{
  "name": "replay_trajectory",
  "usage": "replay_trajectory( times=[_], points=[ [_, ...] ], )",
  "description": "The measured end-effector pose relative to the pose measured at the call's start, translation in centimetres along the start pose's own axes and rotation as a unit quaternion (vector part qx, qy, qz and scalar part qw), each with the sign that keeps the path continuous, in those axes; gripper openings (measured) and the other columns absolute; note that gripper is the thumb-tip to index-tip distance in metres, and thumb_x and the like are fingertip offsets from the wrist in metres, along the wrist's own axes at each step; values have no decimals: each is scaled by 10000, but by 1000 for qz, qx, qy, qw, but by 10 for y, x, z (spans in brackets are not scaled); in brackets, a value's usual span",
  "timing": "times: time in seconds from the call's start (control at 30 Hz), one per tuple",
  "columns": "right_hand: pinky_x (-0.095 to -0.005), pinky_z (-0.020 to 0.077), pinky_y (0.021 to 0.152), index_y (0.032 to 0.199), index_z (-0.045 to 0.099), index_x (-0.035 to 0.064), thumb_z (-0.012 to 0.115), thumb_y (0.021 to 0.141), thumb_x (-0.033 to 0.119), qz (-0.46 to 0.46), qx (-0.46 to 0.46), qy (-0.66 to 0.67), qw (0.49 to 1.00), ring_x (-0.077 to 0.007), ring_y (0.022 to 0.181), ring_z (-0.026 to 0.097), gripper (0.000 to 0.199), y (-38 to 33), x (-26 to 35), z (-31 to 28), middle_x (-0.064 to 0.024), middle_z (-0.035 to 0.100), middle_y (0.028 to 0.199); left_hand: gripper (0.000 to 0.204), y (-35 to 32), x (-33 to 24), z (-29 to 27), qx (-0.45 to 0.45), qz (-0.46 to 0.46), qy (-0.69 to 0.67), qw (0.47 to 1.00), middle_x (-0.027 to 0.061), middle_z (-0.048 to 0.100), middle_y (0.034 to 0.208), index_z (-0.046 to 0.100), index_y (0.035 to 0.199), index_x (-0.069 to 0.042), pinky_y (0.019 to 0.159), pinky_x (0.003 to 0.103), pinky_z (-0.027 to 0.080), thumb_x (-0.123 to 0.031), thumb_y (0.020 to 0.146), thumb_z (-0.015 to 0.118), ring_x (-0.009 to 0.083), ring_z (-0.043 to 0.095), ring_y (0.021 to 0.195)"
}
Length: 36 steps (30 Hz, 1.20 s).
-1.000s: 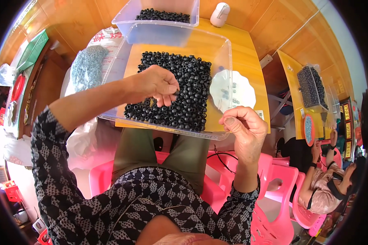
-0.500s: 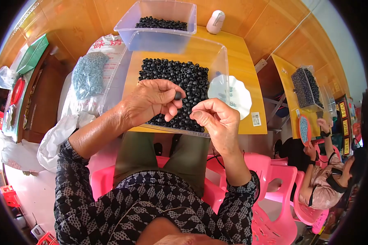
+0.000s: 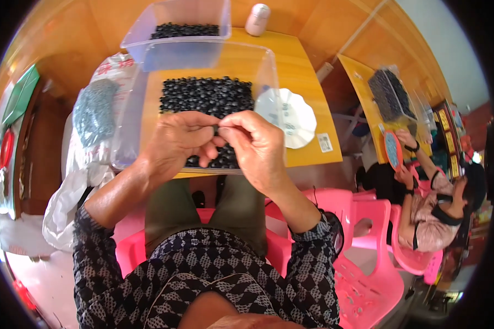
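Pinched between thumb and fingers of my left hand (image 3: 182, 137) is a small round black bead (image 3: 216, 130). My right hand (image 3: 256, 147) comes at it from the right, thumb and forefinger pressed together against the bead; whatever lies between those fingertips is hidden. Both hands are over the near part of a clear plastic bin (image 3: 273, 68), whose floor is covered with many loose black beads (image 3: 203, 93). To the right of the bin, a white scalloped plate (image 3: 303, 118) bears a few small bluish bits.
A second clear bin (image 3: 177, 52) with black beads stands behind. Left are a bag of blue-grey pieces (image 3: 95, 112) and a white sack (image 3: 111, 68). A pale bottle (image 3: 257, 21) stands at the back. Rightward, a person (image 3: 431, 211) holds an orange-rimmed tray (image 3: 392, 149) near pink chairs (image 3: 368, 274).
My right hand has moved left, and its fingertips now meet the bead in my left hand. The view has shifted, so the bins and table appear further left.
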State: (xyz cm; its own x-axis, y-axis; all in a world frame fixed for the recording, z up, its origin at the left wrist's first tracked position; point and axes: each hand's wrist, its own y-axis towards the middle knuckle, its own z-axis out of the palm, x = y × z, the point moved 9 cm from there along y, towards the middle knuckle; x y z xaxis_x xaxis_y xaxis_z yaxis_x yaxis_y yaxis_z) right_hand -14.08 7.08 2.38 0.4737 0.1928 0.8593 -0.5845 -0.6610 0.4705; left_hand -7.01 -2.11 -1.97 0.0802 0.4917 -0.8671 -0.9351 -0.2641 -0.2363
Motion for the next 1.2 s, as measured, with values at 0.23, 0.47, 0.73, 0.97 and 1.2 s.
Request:
replay_trajectory(
  times=[0.23,0.47,0.73,0.97,1.2],
  points=[
    [-228,464,568,828,574,-18,608,753,-82,-93,-38,-62,993,-123,641,588,105,-13,21,-14,-77,578,736,144,7,-1,-4,0,3,78,997,121,610,786,563,952,55,486,250,460,-32,838,557,149,574,583],
    [-223,448,632,791,621,-37,591,752,-19,129,-184,-106,969,-81,703,562,52,-18,-70,-150,-44,620,741,176,30,1,-3,8,-35,102,994,84,595,744,585,933,21,469,220,428,-118,827,606,122,551,547],
    [-317,457,623,770,670,44,588,681,-6,104,-51,-399,910,-244,681,587,132,-27,-137,-176,-134,610,716,155,43,10,-2,7,-76,102,992,89,592,735,579,914,50,475,228,424,-81,832,587,124,551,558],
    [-415,426,622,874,690,143,556,664,-30,74,59,-557,825,-313,706,533,303,-19,-160,-145,-130,552,693,153,43,15,-4,1,-87,100,991,97,595,725,582,907,54,451,231,416,-77,829,588,128,552,536],
    [-414,432,635,883,689,141,549,664,-26,50,81,-568,818,-311,726,533,309,-9,-158,-141,-131,544,708,142,42,15,-5,-7,-87,96,992,101,598,720,588,898,50,445,230,412,-71,823,592,126,549,521]
  ],
)
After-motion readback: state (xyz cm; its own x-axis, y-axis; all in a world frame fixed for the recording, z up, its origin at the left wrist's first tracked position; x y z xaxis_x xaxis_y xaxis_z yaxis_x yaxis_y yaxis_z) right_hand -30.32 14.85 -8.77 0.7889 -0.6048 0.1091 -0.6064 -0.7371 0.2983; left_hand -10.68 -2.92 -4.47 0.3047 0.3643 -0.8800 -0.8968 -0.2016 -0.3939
